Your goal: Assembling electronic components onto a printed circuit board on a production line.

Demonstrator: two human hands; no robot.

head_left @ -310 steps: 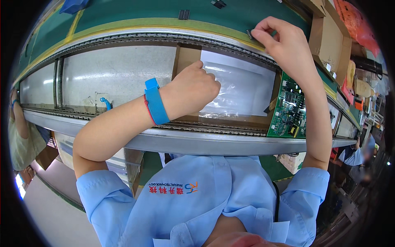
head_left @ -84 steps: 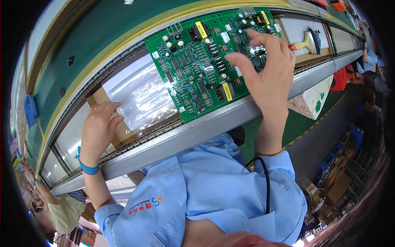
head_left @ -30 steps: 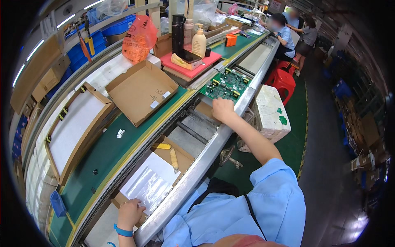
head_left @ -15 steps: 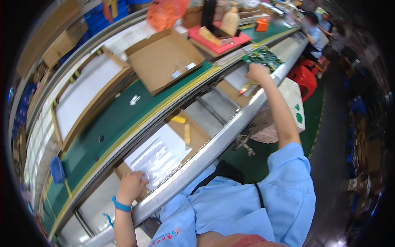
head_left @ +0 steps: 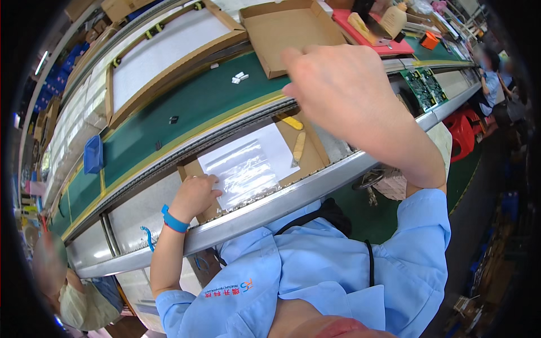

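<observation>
My left hand [head_left: 194, 197] rests at the left side of a shallow cardboard box [head_left: 318, 152], fingers a little apart, touching or just beside a clear plastic bag [head_left: 245, 177]. The bag lies on a white sheet [head_left: 276, 145] in this box. My right hand [head_left: 349, 84] is raised above the line, just right of a cardboard tray [head_left: 293, 31]. Its thumb and one finger point left, but its other fingers are hidden behind the back of the hand, along with anything in them. Green circuit boards [head_left: 422, 89] lie beyond my right forearm.
A metal rail [head_left: 270, 194] runs along my front. On the green belt [head_left: 203, 96] are small white pieces [head_left: 239, 78], dark pieces [head_left: 173, 119] and a blue bin [head_left: 93, 154]. A yellow-handled tool [head_left: 291, 121] lies in the box. A red stool [head_left: 462, 135] and other people are nearby.
My right hand has moved left from beside the circuit boards to over the line, closer to view. The view has shifted; my left hand stays by the bag.
</observation>
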